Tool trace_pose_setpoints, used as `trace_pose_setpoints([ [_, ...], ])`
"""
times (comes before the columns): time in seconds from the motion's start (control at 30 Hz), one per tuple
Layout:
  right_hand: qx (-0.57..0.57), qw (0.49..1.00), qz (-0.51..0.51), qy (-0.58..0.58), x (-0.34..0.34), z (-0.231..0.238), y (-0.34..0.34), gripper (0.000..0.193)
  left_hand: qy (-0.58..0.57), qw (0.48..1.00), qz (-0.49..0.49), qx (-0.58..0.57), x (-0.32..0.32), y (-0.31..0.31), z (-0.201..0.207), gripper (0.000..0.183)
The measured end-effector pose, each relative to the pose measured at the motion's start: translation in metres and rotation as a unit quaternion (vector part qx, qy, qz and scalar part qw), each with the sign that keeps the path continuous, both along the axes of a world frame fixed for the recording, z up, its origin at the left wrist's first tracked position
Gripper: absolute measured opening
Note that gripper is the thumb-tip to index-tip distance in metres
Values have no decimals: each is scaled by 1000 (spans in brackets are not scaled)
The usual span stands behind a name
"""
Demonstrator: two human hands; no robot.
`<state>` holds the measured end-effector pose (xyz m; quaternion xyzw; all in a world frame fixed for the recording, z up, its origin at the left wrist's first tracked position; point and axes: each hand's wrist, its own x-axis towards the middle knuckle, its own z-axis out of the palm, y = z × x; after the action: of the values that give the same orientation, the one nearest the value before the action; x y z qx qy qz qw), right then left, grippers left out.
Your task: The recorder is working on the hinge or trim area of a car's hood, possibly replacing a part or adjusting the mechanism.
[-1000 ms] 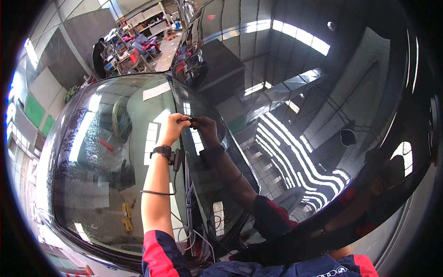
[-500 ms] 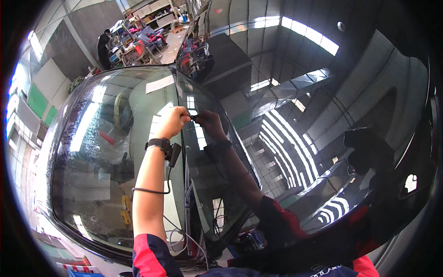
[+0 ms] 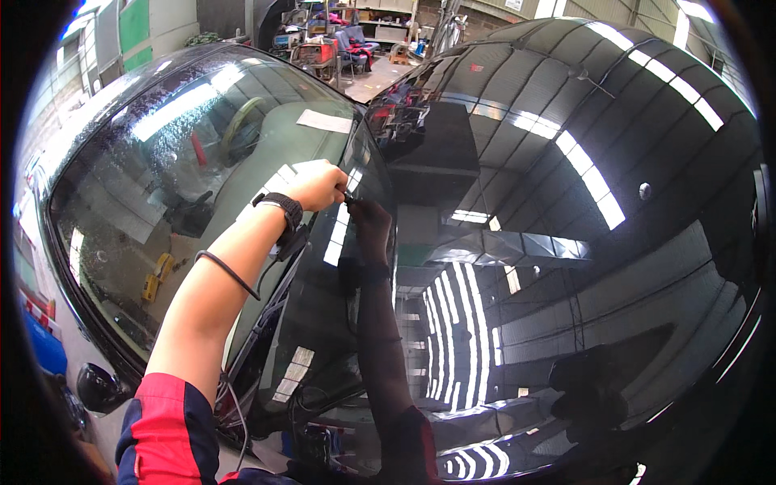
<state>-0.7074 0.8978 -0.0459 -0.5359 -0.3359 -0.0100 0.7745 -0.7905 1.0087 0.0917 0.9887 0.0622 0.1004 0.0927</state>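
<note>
From the lower left, my left arm reaches over the base of a car's windshield (image 3: 283, 81). My left hand (image 3: 317, 186) is closed in a pinch on a small dark piece (image 3: 348, 196) at the rear edge of the glossy black hood (image 3: 525, 190); its kind is too small to make out. A dark reflection of the hand and arm shows in the hood. Around my wrist sits a black strap (image 3: 284, 208) with a dark device, and a black cable (image 3: 226, 273) loops about the forearm. My right hand is out of view.
Behind the glass lie a white paper (image 3: 323, 121), the steering wheel (image 3: 241, 133) and a yellow object (image 3: 158, 276). A dark side mirror (image 3: 100, 388) juts out at lower left. Beyond the car are chairs (image 3: 354, 42) and cluttered shelves.
The view has swung, so the hood fills more of the right side and my forearm slants more. My left hand keeps its pinch at the hood's rear edge.
</note>
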Motion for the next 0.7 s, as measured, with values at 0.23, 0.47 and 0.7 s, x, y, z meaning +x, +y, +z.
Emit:
trace_pose_setpoints([
  [0.23,-20,999,0,39,9,-2,-2,13,-29,999,25,-25,9,-7,-8,12],
  [0.47,-11,997,12,70,2,-3,-1,14,-40,997,23,-57,4,-4,-11,12],
  [0.7,14,997,30,65,5,-8,0,13,-40,998,6,-42,4,-4,-12,13],
])
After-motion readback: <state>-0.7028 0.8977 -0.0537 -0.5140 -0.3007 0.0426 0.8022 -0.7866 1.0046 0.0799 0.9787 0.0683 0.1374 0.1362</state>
